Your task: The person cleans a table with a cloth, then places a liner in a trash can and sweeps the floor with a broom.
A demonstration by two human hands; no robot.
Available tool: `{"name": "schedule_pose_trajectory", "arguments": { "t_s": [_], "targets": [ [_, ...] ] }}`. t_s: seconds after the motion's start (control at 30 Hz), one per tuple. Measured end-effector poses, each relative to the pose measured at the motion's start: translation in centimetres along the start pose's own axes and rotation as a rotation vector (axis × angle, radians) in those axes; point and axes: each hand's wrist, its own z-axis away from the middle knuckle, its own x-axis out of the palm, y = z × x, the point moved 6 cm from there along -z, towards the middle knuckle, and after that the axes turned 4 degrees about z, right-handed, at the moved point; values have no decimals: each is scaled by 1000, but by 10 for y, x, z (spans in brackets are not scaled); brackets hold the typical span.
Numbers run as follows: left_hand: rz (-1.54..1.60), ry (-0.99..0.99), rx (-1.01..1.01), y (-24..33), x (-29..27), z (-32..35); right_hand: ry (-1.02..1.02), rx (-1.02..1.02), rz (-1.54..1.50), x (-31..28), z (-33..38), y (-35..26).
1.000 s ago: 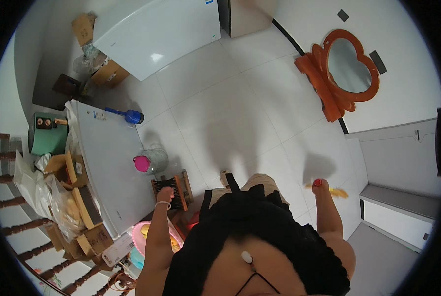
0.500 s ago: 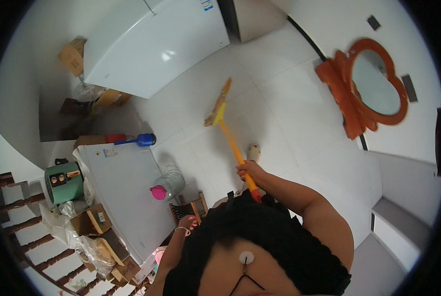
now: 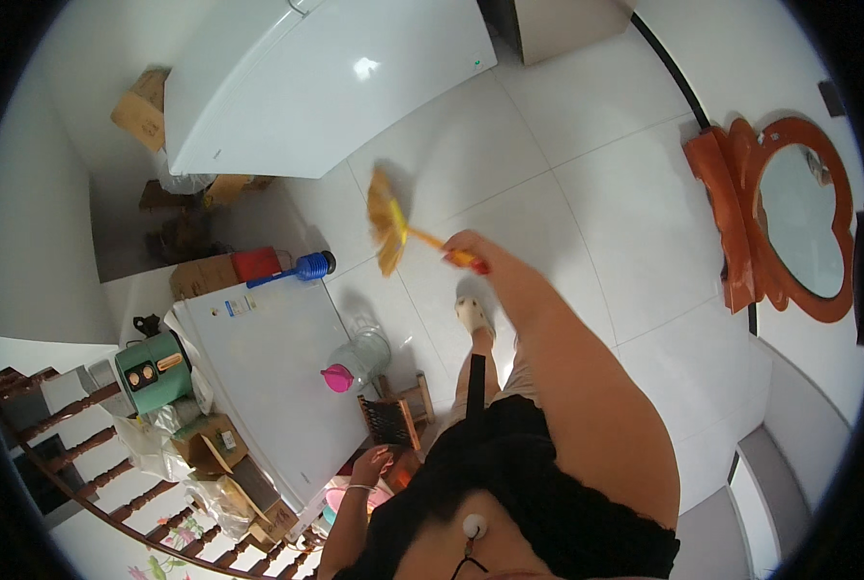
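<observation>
My right hand [image 3: 467, 247] is closed around the orange-yellow handle of a broom, near its red end. The arm reaches out ahead of me, and the broom head [image 3: 388, 220], with straw-coloured bristles fanned out and a yellow collar, points to the left. It appears over the white tiled floor; whether it touches the tiles I cannot tell. Down at my left side, my left hand [image 3: 372, 464] hangs with loosely bent fingers and nothing visible in them. A dark woven chair [image 3: 390, 418] is nearest to it.
A clear jug with a pink cap [image 3: 338, 377] stands by the white chest freezer [image 3: 273, 367] at left. Another large white appliance [image 3: 355, 97] is ahead. A blue plunger-like tool [image 3: 311, 267] lies near the freezer corner. An orange-framed mirror [image 3: 823, 232] is at right.
My right arm has stretched farther forward, and the broom has swung left, its handle now tilting sideways and its bristles seen broadside. My left hand stays low. The whole view has shifted.
</observation>
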Motion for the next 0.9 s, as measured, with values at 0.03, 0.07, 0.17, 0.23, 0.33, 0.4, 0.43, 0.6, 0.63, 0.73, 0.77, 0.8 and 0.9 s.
{"name": "schedule_pose_trajectory", "arguments": {
  "t_s": [0.03, 0.07, 0.17, 0.23, 0.33, 0.4, 0.43, 0.6, 0.63, 0.73, 0.77, 0.8, 0.9],
  "targets": [
    [37, 64, -80, -31, 2, 24, 129, -189, -164, 29, 38, -19],
    [-127, -18, 67, -21, -4, 13, 155, -290, -254, -34, 49, -13],
    [-367, -163, -13, -54, -31, -25, 190, -383, -326, -91, 134, -16],
    [-179, -222, -91, -100, -62, -41, 313, -399, -279, -84, 204, -15],
    [-102, -61, -226, -37, -72, -85, 627, -226, -602, -133, 263, 64],
    [-67, 51, -238, 34, -81, -97, 674, -270, -738, -147, 302, 129],
    [26, -72, -293, 35, -110, -115, 494, -257, -1052, -138, 301, 150],
    [-18, 36, 124, 259, -113, -178, 631, -365, -1165, -130, 378, 258],
    [-36, 15, 194, 277, -117, -189, 682, -363, -1175, -118, 386, 285],
    [-53, -16, 213, 304, -125, -221, 852, -331, -1394, -96, 393, 268],
    [-79, -27, 182, 308, -131, -229, 681, -404, -1587, -72, 397, 211],
    [-110, -62, 160, 316, -124, -237, 752, -467, -1671, -70, 405, 202],
    [-138, -100, 58, 316, -116, -249, 778, -557, -1346, -29, 429, 126]
  ]
}}
